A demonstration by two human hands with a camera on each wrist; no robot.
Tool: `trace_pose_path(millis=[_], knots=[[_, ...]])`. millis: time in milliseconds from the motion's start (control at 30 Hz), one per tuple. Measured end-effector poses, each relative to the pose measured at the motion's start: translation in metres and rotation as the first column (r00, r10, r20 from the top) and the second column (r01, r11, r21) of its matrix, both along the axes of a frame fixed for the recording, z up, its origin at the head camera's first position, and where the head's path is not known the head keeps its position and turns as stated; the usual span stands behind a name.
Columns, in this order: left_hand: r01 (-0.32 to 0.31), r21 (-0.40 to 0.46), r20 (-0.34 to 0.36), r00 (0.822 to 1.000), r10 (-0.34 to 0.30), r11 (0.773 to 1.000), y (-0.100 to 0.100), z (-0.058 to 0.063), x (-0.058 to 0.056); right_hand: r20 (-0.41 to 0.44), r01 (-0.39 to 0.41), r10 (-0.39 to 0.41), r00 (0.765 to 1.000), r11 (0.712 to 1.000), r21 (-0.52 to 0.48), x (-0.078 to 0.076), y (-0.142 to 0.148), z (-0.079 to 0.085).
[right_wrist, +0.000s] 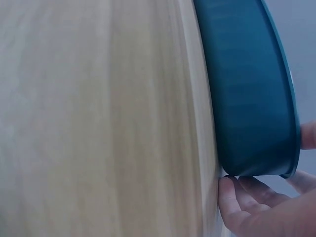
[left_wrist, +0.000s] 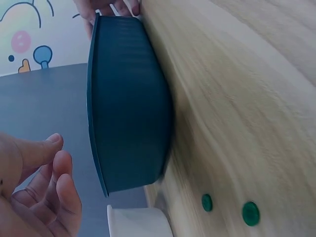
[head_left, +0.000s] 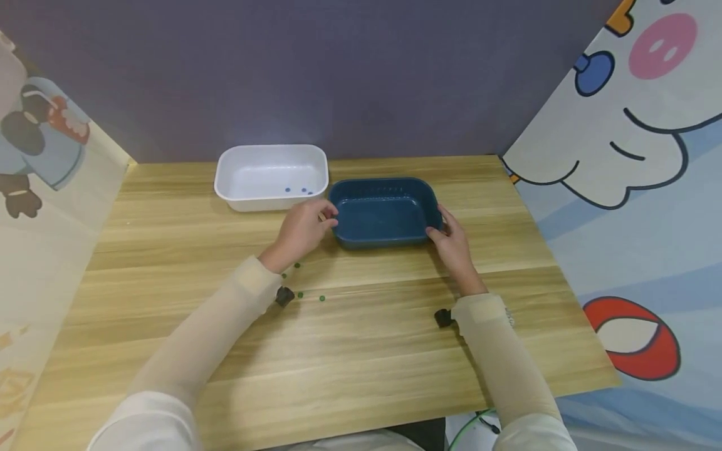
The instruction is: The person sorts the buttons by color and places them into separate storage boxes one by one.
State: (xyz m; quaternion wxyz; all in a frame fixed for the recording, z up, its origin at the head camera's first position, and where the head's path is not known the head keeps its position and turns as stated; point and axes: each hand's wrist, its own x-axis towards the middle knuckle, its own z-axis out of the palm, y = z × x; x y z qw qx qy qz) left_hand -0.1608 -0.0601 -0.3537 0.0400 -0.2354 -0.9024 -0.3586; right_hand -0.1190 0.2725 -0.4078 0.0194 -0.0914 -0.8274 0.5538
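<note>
A dark teal rectangular tub sits on the wooden table, its inside bare. My right hand grips its right end, thumb over the rim and fingers against the outer wall near the base, as the right wrist view shows with the fingers. By the tub's left end is my left hand, its fingers loosely bent; in the left wrist view this hand holds nothing and stands apart from the tub wall. Small green discs lie on the table beside the left wrist.
A white rectangular tub stands at the back left, with small blue discs on its floor. Behind the table rises a grey partition. Cartoon-printed walls flank both sides.
</note>
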Motion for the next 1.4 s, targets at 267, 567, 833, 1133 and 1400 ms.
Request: trace_pose_path(millis=[267,567,833,1133,1400], knots=[[0.027,-0.032,0.001,1.000,-0.027,0.999,0.012,0.000,-0.007,-0.007,-0.007,0.007,1.000,1.000,-0.013,0.001,-0.001,0.000],[0.037,-0.082,0.001,0.999,-0.037,0.996,0.028,0.000,-0.016,-0.005,-0.010,0.010,1.000,0.999,-0.044,0.002,-0.004,-0.002],[0.049,-0.110,0.005,0.999,-0.048,0.993,0.039,0.004,-0.023,0.028,-0.008,0.010,1.000,0.998,-0.058,0.001,-0.007,0.001],[0.040,-0.107,0.025,0.999,-0.038,0.993,0.040,0.004,-0.026,0.044,-0.008,0.010,0.999,0.998,-0.057,-0.001,-0.005,0.004],[0.023,-0.057,-0.002,1.000,-0.023,0.998,0.030,0.009,-0.024,-0.015,0.000,0.000,1.000,1.000,-0.005,-0.002,0.002,-0.003]])
